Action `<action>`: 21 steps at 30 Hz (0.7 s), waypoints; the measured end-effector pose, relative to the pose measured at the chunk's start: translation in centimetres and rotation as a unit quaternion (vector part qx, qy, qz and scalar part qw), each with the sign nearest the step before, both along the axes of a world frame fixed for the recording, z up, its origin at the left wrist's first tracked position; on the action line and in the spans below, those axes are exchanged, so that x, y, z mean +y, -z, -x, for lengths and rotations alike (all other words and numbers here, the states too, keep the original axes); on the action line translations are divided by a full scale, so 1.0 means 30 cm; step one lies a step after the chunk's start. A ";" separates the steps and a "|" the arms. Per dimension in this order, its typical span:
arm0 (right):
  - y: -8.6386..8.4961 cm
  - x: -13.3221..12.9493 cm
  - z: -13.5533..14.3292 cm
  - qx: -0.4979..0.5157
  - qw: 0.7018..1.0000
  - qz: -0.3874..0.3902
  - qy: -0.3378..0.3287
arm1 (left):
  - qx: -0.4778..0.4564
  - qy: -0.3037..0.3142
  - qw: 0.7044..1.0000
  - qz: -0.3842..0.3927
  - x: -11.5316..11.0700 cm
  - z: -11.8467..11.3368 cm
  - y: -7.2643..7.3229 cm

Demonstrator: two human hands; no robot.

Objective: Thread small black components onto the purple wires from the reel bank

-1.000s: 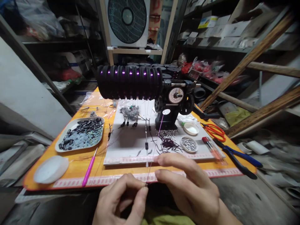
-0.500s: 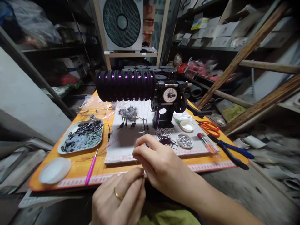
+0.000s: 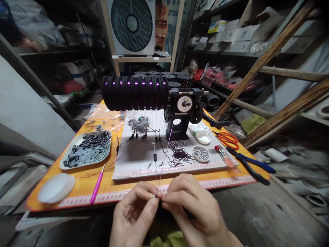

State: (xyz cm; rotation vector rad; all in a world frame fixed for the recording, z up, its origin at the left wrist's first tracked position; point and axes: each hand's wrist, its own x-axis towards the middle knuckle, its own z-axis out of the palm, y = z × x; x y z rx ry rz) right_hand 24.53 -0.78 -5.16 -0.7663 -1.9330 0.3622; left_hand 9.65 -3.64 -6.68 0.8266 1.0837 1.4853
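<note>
Left hand (image 3: pixel 136 214) and right hand (image 3: pixel 192 209) both pinching thin line (image 3: pixel 162 168) at table's (image 3: pixel 84 187) front edge. Pink-handled tool (image 3: pixel 97 188) near front-left corner.

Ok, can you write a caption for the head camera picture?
Left hand and right hand meet at a purple thread before a black machine.

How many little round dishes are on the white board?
2, both toward the right of the board: the white-filled dish farther back, and the dish of silvery bits just nearer the person.
</note>
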 end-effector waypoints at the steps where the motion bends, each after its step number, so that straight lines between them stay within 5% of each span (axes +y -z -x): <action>1: -0.005 0.005 -0.006 -0.027 0.997 -0.076 0.009 | 0.076 -0.020 0.995 -0.054 -0.004 0.003 0.005; 3: -0.025 0.024 -0.022 -0.071 0.979 -0.192 -0.009 | 0.257 -0.067 0.949 -0.167 -0.013 0.014 0.010; 6: -0.072 0.071 -0.033 -0.122 0.962 -0.222 -0.101 | 0.475 -0.126 0.812 -0.314 -0.012 0.047 0.003; 10: -0.149 0.133 -0.003 -0.188 0.967 -0.117 -0.125 | 0.596 -0.143 0.653 -0.446 0.024 0.103 -0.023; 13: -0.186 0.157 0.035 -0.231 0.963 -0.026 -0.135 | 0.606 -0.097 0.607 -0.505 0.045 0.117 -0.029; 14: -0.189 0.159 0.044 -0.241 0.961 -0.023 -0.133 | 0.597 -0.089 0.615 -0.508 0.045 0.112 -0.025; 15: -0.187 0.156 0.050 -0.246 0.961 -0.037 -0.122 | 0.571 -0.084 0.656 -0.486 0.042 0.102 -0.017; 16: -0.178 0.150 0.052 -0.237 0.964 -0.063 -0.104 | 0.524 -0.078 0.725 -0.440 0.036 0.087 -0.005; 18: -0.146 0.123 0.040 -0.173 0.973 -0.139 -0.060 | 0.274 -0.047 0.936 -0.215 0.020 0.052 0.027; 19: -0.123 0.104 0.027 -0.126 0.977 -0.166 -0.036 | 0.101 -0.013 0.991 -0.086 0.013 0.034 0.045; 21: -0.069 0.062 -0.006 -0.058 0.987 -0.151 0.002 | -0.068 0.035 0.996 0.044 0.004 0.002 0.078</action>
